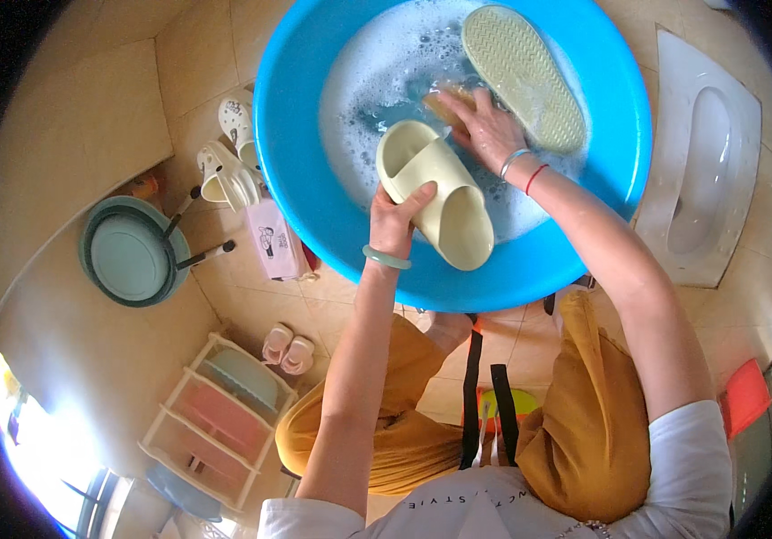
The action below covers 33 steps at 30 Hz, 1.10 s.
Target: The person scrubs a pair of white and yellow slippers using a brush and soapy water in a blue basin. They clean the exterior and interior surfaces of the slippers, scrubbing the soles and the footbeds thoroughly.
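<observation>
A pale yellow-green slide slipper [444, 202] is tilted over the soapy water, its open top toward me. My left hand [397, 216] grips it by the side, thumb on the strap. My right hand [487, 135] is at the water's surface, its fingers over a tan-brown object [447, 106], half hidden by the hand and suds, whose kind I cannot make out. The matching slipper [530, 81] floats sole up to the right, just beyond my right hand. Both lie within a large round blue basin [289, 117] of foamy water [359, 81].
Left of the basin are white clogs [224, 175], a pink box [275, 238] and nested grey-green basins [130, 251] against the wall. A white rack [224, 418] and small pink slippers [287, 349] stand nearer. A white squat toilet [705, 162] lies to the right.
</observation>
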### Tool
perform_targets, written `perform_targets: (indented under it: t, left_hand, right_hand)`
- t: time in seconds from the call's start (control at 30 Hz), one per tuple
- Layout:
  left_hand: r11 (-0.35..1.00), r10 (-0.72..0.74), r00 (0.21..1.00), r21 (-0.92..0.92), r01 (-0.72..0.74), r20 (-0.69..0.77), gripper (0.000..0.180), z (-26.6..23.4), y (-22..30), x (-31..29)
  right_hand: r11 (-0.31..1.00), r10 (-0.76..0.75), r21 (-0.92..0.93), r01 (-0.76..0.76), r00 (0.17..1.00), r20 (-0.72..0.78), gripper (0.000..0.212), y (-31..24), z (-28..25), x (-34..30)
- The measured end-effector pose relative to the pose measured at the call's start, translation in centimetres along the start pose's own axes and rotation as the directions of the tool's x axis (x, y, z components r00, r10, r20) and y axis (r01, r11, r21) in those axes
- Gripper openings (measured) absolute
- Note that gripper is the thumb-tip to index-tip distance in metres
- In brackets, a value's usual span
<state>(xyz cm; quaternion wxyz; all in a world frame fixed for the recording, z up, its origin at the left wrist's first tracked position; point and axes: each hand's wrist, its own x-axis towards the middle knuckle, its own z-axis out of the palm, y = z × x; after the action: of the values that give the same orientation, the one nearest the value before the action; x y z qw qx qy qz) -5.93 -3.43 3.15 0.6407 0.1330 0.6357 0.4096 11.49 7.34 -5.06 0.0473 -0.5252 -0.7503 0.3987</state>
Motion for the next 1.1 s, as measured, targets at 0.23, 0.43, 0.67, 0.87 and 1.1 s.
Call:
perform_targets:
  t: [0.23,0.43,0.67,0.87,1.1]
  left_hand:
    - [0.99,0.129,0.99,0.071,-0.125,-0.06,0.046,-1.0,-0.9,0.4]
    - [0.957,0.251,0.954,0.189,-0.219,-0.166,0.043,2.4,-2.5,0.0]
    - [0.905,0.344,0.93,0.311,-0.291,-0.132,0.043,1.5,-1.5,0.3]
    - [0.863,0.34,0.923,0.45,-0.23,-0.181,0.041,2.8,-2.1,-0.8]
    - [0.911,0.302,0.941,0.339,-0.236,-0.155,0.055,2.4,-0.2,-0.3]
  right_hand:
    - [0.917,-0.061,0.39,0.08,0.996,-0.059,0.051,-8.1,-2.4,-5.2]
    - [0.987,0.105,0.118,-0.106,0.994,0.022,0.046,-10.0,-2.9,-1.5]
    - [0.971,0.06,0.231,-0.062,0.998,0.014,0.056,-10.0,-4.4,-4.6]
    - [0.977,0.083,0.195,-0.086,0.996,0.02,0.051,-9.6,-3.0,-3.3]
    - [0.997,0.056,-0.044,-0.062,0.991,-0.12,0.05,-2.6,-0.2,1.1]
